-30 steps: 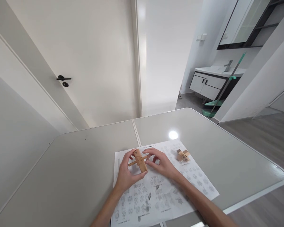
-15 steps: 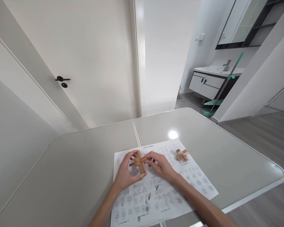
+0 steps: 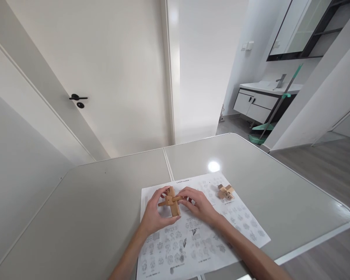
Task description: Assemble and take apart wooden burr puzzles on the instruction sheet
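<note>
Over a printed sheet, I hold a wooden interlocking puzzle (image 3: 173, 201) between both hands. My left hand (image 3: 155, 212) grips its long upright block, fingers at the top end and thumb at the bottom end. A thin wooden piece sticks out of its left side, close to that palm. My right hand (image 3: 198, 204) pinches the rod-like piece (image 3: 178, 198) that points out of the puzzle's right side. Further right, a second wooden puzzle (image 3: 226, 192) of crossed blocks rests on the sheet, touched by neither hand.
The large paper sheet (image 3: 192, 249), printed with diagrams, lies on the grey table (image 3: 99, 210). Behind the table stands a white door (image 3: 119, 77) with a black handle. At the right are a washbasin cabinet (image 3: 255, 103) and a green broom with dustpan (image 3: 259, 139).
Both hands keep their hold on the puzzle and its rod-like piece, with barely any shift. The whole view has moved slightly; the second puzzle rests as before.
</note>
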A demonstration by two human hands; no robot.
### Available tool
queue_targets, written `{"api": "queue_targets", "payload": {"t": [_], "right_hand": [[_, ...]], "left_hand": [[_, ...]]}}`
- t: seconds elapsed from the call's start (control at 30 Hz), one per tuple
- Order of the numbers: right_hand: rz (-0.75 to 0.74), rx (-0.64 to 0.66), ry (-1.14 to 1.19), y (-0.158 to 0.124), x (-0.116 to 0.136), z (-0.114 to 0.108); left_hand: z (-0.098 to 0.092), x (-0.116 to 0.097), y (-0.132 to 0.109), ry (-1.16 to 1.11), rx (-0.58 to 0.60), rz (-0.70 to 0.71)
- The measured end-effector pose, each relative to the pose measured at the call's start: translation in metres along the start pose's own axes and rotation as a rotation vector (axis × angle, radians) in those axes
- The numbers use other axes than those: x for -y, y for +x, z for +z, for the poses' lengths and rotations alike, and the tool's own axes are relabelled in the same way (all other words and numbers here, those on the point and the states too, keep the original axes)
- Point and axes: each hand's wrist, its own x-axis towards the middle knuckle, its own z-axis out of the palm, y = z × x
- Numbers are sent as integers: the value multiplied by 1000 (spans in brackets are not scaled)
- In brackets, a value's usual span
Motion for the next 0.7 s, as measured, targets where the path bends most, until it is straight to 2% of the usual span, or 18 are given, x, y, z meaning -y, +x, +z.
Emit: {"api": "queue_targets", "payload": {"t": [0.1, 0.2, 0.3, 0.4, 0.5, 0.7], "right_hand": [[18, -19, 45, 2, 2, 1], [89, -6, 141, 4, 5, 0], [205, 133, 342, 5, 6, 1], [325, 240, 606, 6, 5, 3], [399, 190, 769, 6, 2, 5], [469, 153, 942, 9, 2, 8]], "left_hand": [[0, 4, 0, -79, 7, -52], [1, 8, 0, -259, 12, -116], [1, 10, 1, -428, 49, -140], [4, 11, 1, -481, 97, -130], [8, 15, 0, -479, 98, -118], [13, 19, -2, -478, 2, -174]]}}
